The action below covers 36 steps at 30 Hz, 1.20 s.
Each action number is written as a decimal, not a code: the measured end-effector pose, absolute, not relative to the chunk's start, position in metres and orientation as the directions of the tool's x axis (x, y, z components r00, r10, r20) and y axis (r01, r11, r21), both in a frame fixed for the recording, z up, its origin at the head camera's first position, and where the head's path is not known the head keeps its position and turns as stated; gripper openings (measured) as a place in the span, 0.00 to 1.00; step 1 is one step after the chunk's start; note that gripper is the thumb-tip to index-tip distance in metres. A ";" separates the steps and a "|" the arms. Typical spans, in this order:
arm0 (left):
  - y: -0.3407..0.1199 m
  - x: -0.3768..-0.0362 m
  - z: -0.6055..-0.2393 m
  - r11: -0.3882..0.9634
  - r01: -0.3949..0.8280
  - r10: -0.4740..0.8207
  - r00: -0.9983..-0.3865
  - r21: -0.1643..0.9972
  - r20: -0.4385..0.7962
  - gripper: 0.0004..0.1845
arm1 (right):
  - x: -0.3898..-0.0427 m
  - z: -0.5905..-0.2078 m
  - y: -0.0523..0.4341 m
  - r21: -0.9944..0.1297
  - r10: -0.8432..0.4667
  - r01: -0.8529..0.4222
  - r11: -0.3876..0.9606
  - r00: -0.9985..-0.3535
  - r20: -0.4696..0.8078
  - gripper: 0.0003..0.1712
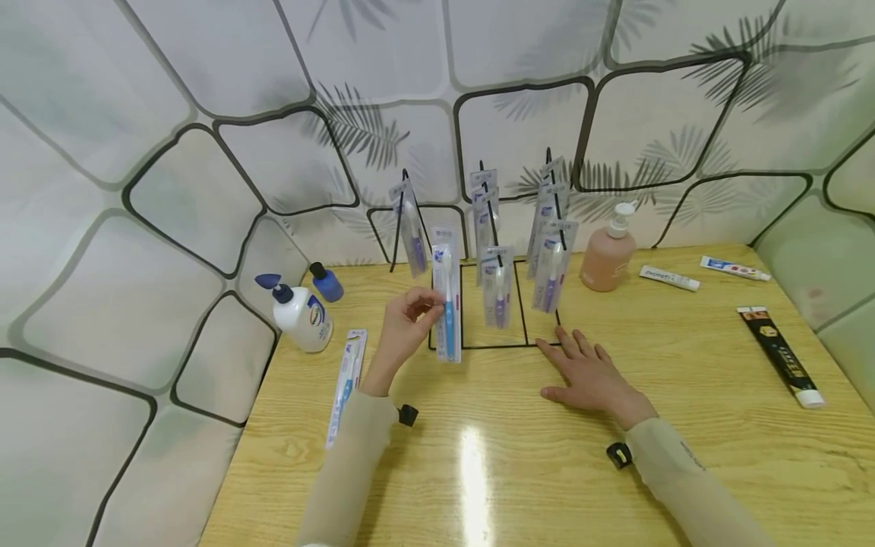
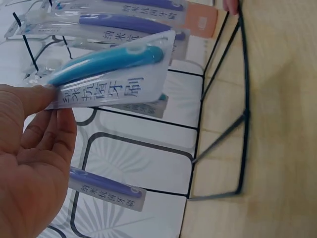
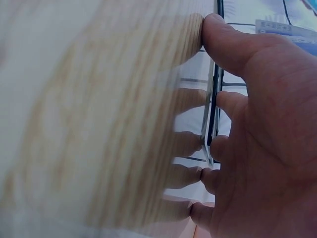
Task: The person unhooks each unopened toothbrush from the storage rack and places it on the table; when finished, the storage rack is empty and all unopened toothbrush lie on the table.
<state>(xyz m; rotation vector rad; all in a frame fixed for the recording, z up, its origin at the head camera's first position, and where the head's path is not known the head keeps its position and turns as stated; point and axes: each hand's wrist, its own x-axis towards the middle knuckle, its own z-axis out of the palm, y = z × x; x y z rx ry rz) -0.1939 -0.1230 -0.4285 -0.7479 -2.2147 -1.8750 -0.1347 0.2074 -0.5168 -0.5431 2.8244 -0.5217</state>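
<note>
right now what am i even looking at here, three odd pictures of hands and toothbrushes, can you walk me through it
No machine here: a person works with two bare hands and wears three cameras. The wide picture comes from the head, looking down at a wooden table. The other two come from the wrists, so each shows its own hand very close up.

The left hand pinches a packaged blue toothbrush in front of a black wire rack, where more packaged toothbrushes hang. The left wrist view shows the same pack between thumb and fingers.

The right hand lies flat on the table beside the rack's base, holding nothing.

Also on the table: another packaged toothbrush, a white pump bottle, a small blue bottle, a peach pump bottle and three toothpaste tubes.
</note>
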 end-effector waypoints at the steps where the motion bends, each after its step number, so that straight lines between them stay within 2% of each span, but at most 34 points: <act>1: -0.125 -0.191 -0.430 0.103 0.449 0.283 -0.869 0.888 0.406 0.06 | -0.135 -0.517 0.208 -0.380 -0.395 -0.319 0.869 -0.907 -0.143 0.49; 5: -0.134 -0.180 -0.438 0.147 0.419 0.296 -0.883 0.896 0.364 0.06 | -0.136 -0.518 0.209 -0.388 -0.392 -0.311 0.868 -0.908 -0.149 0.49; 11: -0.155 -0.167 -0.455 0.302 0.344 0.282 -0.923 0.889 0.261 0.06 | -0.135 -0.517 0.210 -0.391 -0.394 -0.310 0.866 -0.906 -0.153 0.49; 16: -0.180 -0.164 -0.480 0.461 0.290 0.270 -0.946 0.839 0.178 0.05 | -0.135 -0.512 0.210 -0.392 -0.396 -0.316 0.864 -0.907 -0.141 0.48; 22: -0.199 -0.156 -0.486 0.628 0.211 0.229 -0.970 0.749 0.082 0.06 | -0.134 -0.510 0.211 -0.399 -0.389 -0.303 0.865 -0.909 -0.152 0.49; 36: -0.225 -0.147 -0.495 0.794 0.106 0.134 -0.991 0.599 -0.002 0.06 | -0.134 -0.514 0.208 -0.415 -0.401 -0.308 0.856 -0.902 -0.158 0.49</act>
